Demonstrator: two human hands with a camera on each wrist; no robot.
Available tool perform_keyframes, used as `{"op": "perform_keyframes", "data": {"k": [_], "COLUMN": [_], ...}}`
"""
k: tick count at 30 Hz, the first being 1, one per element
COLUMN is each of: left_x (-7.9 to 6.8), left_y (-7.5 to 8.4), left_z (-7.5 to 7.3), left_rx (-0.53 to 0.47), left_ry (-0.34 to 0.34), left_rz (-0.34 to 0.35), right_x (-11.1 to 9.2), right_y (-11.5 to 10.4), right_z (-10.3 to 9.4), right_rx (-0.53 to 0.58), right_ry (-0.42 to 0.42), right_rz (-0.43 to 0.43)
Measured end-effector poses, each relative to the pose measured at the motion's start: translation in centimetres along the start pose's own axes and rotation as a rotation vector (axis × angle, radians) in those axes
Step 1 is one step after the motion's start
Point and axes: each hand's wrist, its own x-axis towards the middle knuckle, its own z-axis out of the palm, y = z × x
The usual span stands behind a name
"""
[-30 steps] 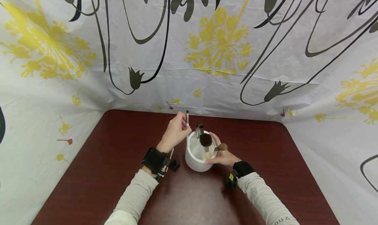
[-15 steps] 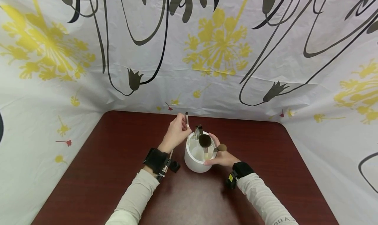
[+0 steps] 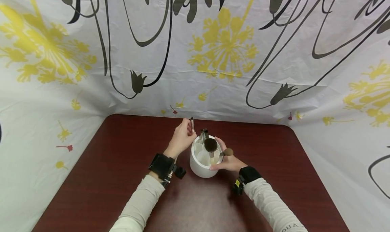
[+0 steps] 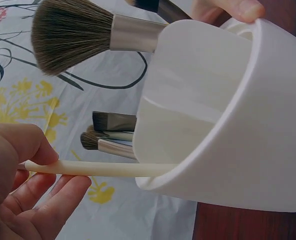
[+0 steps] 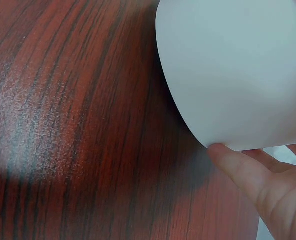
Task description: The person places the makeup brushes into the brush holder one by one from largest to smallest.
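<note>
In the head view my left hand [image 3: 182, 139] pinches a thin makeup brush [image 3: 192, 124] at the left side of a white brush holder [image 3: 201, 170]. The left wrist view shows its cream handle [image 4: 102, 168] between thumb and fingers, the lower end inside the rim. My right hand [image 3: 228, 163] grips the holder from the right, with the thumb at the front of the rim; in the right wrist view a fingertip [image 5: 220, 149] presses the white wall. In the holder stand a large dark fluffy brush [image 4: 72, 35], a tan-headed brush [image 3: 228, 152] and several smaller brushes [image 4: 105, 135].
A dark red wood-grain table [image 3: 128, 151] lies under both hands. Behind it hangs a white sheet [image 3: 170, 100] with yellow and grey flower prints. A thin pale stick [image 3: 175, 159] shows beside the left wrist, mostly hidden by it.
My left hand has lowered the thin brush slightly toward the holder. My right hand keeps its grip on the holder. The head view has shifted a little.
</note>
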Motion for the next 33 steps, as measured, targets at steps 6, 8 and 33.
{"op": "perform_keyframes", "data": {"k": [6, 8, 33], "left_x": [0.0, 0.0, -0.6], "left_y": [-0.3, -0.4, -1.5], "left_z": [0.3, 0.4, 1.6], "left_rx": [0.002, 0.001, 0.031], "left_ry": [-0.007, -0.006, -0.062], "left_rz": [0.005, 0.01, 0.037], "right_x": [0.1, 0.1, 0.4], "right_y": [0.5, 0.5, 2.6], "right_z": [-0.1, -0.1, -0.4], "right_rx": [0.012, 0.01, -0.015], "right_ry": [0.0, -0.003, 0.01], "right_rz": [-0.008, -0.01, -0.027]}}
